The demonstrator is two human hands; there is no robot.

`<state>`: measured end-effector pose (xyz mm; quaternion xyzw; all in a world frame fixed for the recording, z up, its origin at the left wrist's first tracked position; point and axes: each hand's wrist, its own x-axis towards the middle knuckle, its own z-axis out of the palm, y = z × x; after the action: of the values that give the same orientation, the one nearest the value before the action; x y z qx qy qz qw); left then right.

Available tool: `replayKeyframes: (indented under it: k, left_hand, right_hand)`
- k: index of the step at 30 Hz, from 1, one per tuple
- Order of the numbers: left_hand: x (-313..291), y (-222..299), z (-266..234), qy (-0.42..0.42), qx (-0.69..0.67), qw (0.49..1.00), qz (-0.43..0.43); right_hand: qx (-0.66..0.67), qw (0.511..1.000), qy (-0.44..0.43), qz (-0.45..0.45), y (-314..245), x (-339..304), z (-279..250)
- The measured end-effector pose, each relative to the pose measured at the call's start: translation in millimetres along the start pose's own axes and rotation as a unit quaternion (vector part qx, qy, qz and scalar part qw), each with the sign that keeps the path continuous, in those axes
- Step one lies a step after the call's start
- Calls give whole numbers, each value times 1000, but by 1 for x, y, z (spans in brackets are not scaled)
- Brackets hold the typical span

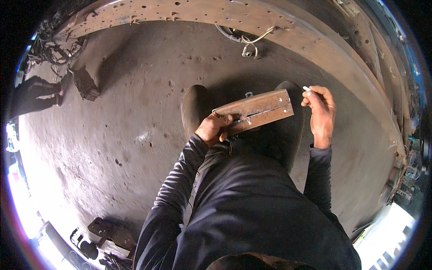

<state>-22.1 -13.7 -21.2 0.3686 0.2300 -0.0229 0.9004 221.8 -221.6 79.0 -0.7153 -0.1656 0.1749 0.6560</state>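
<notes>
We see a brown metal piece (252, 105) in the middle of the frame, a bit above the center, tilted so that its right end is higher than its left. Our left grip (213, 128) is closed around the left end, with the thumb lying on top. A thin dark line runs along the metal, and a few small white marks sit near its right end. Our right grip (321, 114), right of the middle, pinches a small white stick (307, 88) between the thumb and fingers; the stick is near the metal's right end but does not touch it. We see two dark knees (194, 108) under and beside the metal, and dark sleeves (173, 177) on both arms. A big rusty beam (202, 12) full of little holes bends across the top of the frame and down the right side. Just under it, at the top middle, is a bent metal rod (261, 37). On the gray floor (144, 81), at the upper left, is a dark block (85, 86), near another person's leg (36, 95). At the lower left we see a brown plate (108, 230).
</notes>
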Motion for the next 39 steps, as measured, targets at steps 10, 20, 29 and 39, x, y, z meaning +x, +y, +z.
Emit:
replayKeyframes:
  k: [10, 20, 29, 39]
  left_hand:
    - [-4, 6, 3, -18, -13, 1000, 0]
    - [-4, 3, 3, -45, -70, 996, 15]
    - [0, -5, -5, -55, -57, 997, 16]
    - [1, -6, -6, -59, -55, 997, 16]
  right_hand:
    - [-321, 899, -254, -154, -5, -33, 84]
    - [-386, 843, -318, -200, -1, -25, 101]
    - [-386, 838, -311, -228, 10, -27, 105]
    - [-385, 836, -296, -254, 13, -27, 109]
